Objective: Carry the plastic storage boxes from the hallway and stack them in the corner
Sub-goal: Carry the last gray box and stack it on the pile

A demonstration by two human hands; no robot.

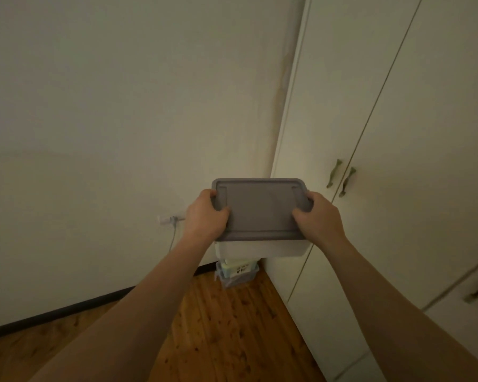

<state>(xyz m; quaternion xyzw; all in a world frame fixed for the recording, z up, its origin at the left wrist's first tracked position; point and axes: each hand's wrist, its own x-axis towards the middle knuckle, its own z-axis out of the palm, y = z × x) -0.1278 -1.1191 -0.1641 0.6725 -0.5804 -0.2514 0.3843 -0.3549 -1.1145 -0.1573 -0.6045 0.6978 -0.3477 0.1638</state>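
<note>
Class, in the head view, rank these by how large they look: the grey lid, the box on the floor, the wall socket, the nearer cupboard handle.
1. grey lid, though nearness inflates it
2. box on the floor, partly hidden
3. Cupboard handle and wall socket look alike; unranked.

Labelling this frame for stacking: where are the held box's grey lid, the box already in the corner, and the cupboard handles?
grey lid [260,208], head view, centre panel.
corner box [236,274], head view, front wall.
cupboard handles [334,173], head view, left handle's middle.

Domestic room, dimly lit. Evidence: wooden plank floor [226,326], plain painted wall [122,106] with dark skirting board [66,308], white built-in wardrobe [398,106] with paired door handles [340,176].
</note>
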